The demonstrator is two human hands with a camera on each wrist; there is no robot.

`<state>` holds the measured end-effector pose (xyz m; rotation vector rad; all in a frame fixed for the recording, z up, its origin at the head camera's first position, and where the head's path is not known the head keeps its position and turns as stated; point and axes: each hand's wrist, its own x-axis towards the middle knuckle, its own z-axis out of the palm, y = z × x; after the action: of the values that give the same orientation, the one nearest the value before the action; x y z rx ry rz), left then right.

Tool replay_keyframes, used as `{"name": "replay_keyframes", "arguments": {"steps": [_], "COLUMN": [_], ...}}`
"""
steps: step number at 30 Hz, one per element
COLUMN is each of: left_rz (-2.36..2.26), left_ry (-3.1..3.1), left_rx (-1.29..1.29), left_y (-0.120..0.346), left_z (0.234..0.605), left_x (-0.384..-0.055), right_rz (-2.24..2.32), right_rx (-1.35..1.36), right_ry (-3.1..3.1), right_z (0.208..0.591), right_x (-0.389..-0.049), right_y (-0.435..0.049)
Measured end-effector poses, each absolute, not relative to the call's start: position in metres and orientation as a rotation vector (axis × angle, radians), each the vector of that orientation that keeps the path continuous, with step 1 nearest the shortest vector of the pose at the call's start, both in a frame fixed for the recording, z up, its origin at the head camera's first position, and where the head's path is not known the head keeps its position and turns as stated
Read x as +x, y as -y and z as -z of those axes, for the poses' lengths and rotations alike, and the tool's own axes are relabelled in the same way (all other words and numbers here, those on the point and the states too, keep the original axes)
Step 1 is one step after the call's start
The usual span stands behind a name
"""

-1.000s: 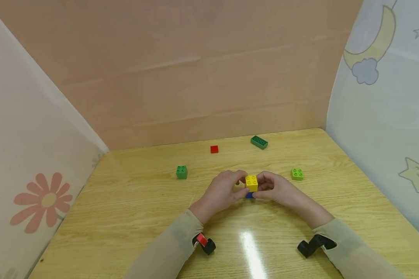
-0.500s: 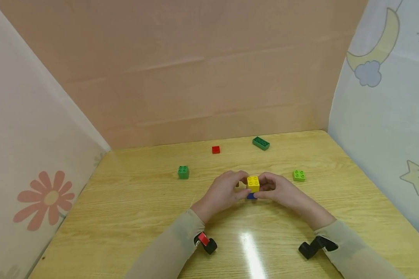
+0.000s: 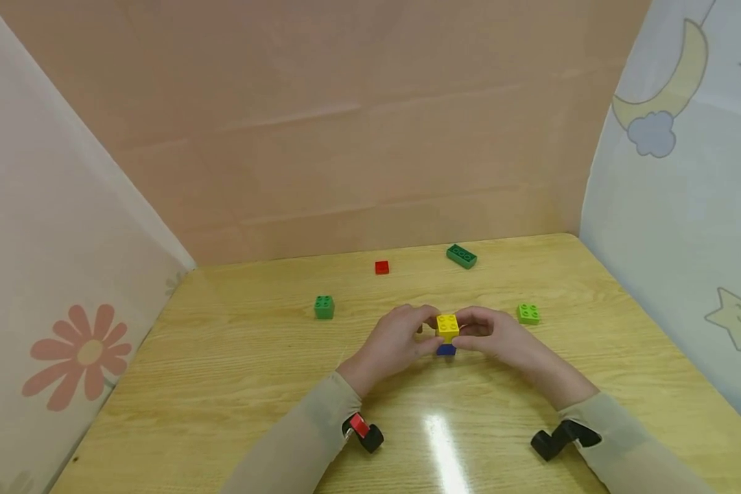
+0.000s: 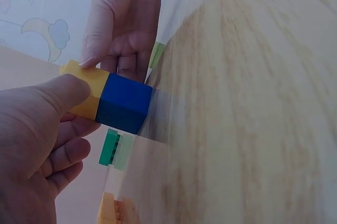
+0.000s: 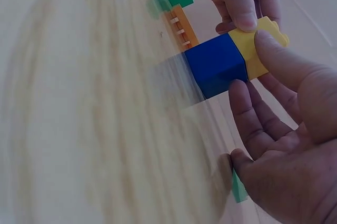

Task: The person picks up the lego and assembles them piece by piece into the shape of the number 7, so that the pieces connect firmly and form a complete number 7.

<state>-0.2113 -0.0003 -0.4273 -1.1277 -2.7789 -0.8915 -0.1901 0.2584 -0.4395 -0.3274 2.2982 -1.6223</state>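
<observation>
A yellow brick (image 3: 447,328) sits squarely on top of a blue brick (image 3: 446,349), and the blue one stands on the table. From the left, my left hand (image 3: 397,336) pinches the yellow brick between thumb and fingers. My right hand (image 3: 495,337) does the same from the right. Both thumbs press the yellow brick's near side in the right wrist view, where the blue brick (image 5: 216,66) shows below them. In the left wrist view the yellow brick (image 4: 87,109) and the blue brick (image 4: 124,103) meet without a visible gap. Some fingertips behind the stack are hidden.
On the wooden table (image 3: 234,370) lie a green brick (image 3: 324,307) to the left, a flat red brick (image 3: 381,267) and a long dark green brick (image 3: 461,256) at the back, and a lime brick (image 3: 528,314) to the right. Cloth walls enclose the back and sides.
My right thumb has shifted slightly up and away from the blue brick onto the yellow one, so more blue shows. The stack and my left hand keep their places; the head view moved slightly.
</observation>
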Motion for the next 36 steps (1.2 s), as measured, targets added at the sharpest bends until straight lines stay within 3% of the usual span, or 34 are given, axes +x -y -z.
{"name": "replay_keyframes", "arguments": {"steps": [36], "left_rz": [0.880], "left_ry": [2.836], "left_rx": [-0.996], "left_y": [-0.002], "left_z": [0.426], "left_x": [-0.212], "right_rz": [1.592], "right_rx": [-0.363], "right_ry": [-2.531], "right_z": [0.434], "right_x": [-0.190], "right_y": [-0.248]}}
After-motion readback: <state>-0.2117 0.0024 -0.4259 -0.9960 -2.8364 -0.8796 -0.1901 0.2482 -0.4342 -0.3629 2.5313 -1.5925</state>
